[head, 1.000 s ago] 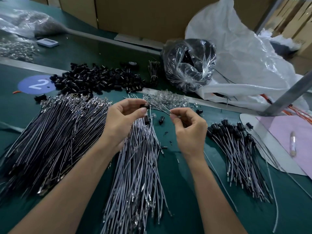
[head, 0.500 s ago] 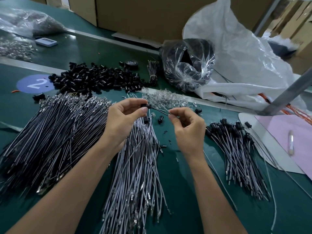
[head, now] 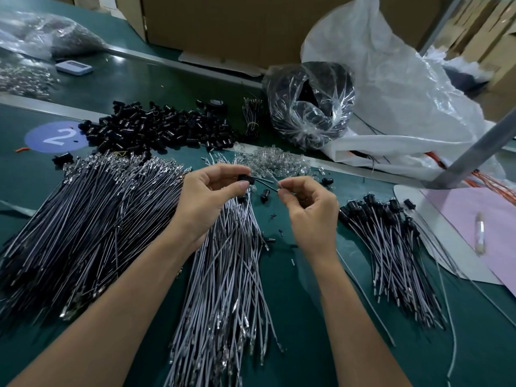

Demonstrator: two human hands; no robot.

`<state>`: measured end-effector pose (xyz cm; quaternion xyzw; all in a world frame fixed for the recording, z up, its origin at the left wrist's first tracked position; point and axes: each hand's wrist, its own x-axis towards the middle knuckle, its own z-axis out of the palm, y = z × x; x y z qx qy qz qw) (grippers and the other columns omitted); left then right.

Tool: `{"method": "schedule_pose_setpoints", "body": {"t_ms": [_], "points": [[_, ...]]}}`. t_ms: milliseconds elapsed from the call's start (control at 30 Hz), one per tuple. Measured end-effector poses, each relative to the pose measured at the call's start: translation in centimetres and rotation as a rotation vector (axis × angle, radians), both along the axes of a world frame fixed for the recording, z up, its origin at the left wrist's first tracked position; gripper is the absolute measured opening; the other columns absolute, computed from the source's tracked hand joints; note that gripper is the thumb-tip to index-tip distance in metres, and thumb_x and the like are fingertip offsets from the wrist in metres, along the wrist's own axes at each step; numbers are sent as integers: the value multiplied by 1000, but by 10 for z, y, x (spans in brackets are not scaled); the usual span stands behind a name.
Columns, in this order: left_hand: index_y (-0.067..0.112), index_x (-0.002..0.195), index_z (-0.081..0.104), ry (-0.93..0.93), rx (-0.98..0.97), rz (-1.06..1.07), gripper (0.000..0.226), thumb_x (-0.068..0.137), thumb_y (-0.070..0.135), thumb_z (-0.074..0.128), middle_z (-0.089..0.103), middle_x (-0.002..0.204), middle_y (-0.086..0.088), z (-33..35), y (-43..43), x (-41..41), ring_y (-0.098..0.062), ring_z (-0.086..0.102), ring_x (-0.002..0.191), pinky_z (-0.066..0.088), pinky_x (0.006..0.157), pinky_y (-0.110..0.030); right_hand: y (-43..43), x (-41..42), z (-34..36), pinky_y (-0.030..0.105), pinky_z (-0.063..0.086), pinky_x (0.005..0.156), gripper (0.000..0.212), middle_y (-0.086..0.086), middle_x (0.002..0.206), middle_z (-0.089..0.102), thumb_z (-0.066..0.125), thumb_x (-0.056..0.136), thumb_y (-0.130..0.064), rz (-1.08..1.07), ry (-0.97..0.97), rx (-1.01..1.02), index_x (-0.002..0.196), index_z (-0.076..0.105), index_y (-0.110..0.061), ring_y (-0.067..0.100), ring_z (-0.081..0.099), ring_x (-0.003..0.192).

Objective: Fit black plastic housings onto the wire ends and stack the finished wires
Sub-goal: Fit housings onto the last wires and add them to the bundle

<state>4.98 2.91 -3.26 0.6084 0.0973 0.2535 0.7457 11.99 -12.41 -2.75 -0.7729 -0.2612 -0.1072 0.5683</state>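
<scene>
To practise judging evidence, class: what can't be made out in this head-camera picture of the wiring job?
Head view:
Whether the wire sits inside the black housing: fingers of the left hand cover it.
Right hand: palm hidden by its curled fingers.
Clear bag: contents lost in glare and creases.
Big wire pile: cut by left edge.

Dim, even light; edges warped.
</scene>
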Motion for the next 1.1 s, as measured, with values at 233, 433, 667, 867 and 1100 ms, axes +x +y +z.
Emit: {"method": "schedule_pose_setpoints", "body": {"t_ms": [233, 433, 667, 867, 1100], "points": [[19, 91, 75, -2, 31, 8, 28, 78, -5, 73, 76, 88, 4, -2, 0, 1, -9, 70, 85, 53, 79, -17, -1, 1, 1, 22, 55, 75, 27, -12, 79, 69, 69, 85, 4, 16, 13, -24, 83, 68, -24, 6, 66, 77], [16, 93, 74, 3, 79, -23, 27, 78, -6, 72, 76, 90, 3, -2, -1, 1, -12, 69, 88, 56, 81, -21, -2, 1, 0, 23, 55, 74, 20, -11, 80, 69, 70, 85, 3, 16, -10, -23, 87, 70, -17, 6, 66, 76], [15, 90, 73, 12, 140, -60, 25, 77, -6, 73, 75, 82, 10, -2, -9, 1, -3, 69, 79, 52, 74, -14, 6, -6, -2, 22, 55, 72, 24, -15, 78, 67, 70, 84, 3, 66, -71, -74, 86, 68, -20, 4, 66, 74], [13, 95, 73, -13, 115, -45, 27, 74, -5, 76, 76, 86, 2, -2, -11, 1, -10, 71, 83, 54, 76, -17, 7, -6, -2, 18, 52, 67, 23, -12, 76, 67, 70, 84, 4, 57, -76, -34, 85, 69, -19, 3, 64, 70], [12, 93, 74, -18, 36, -71, 24, 71, 2, 77, 77, 88, -1, -3, -12, 1, -12, 73, 85, 54, 74, -17, 5, -7, -1, 22, 53, 64, 21, -4, 76, 71, 71, 83, 4, 128, 74, 121, 84, 71, -18, 10, 68, 65]]}}
